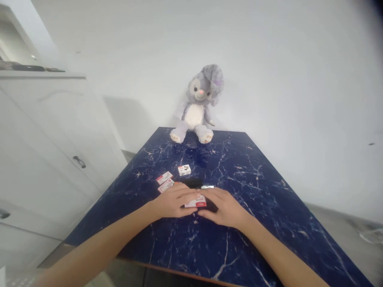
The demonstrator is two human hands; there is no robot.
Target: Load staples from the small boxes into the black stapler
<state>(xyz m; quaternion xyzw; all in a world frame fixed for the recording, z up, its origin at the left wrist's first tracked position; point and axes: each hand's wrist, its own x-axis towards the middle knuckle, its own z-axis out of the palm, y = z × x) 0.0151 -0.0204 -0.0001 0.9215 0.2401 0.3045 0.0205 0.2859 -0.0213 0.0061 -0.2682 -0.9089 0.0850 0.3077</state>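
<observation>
1. Left hand (175,200): part-curled, thumb and fingers closed about 1 red-and-white carton (196,202).
2. Right hand (226,206): half-open, fingertips at the carton's far edge; firm pinch, cannot tell.
3. Handling, as judged: light, even pressure, 2 hands opposed, walls uncrushed.
4. Carton's place: between the hands, near the tabletop (191,247); contact beneath hidden.
5. From carton: 2 similar boxes (164,177), 10 o'clock; white box (184,170), 11; black item (193,183), 12.
</observation>
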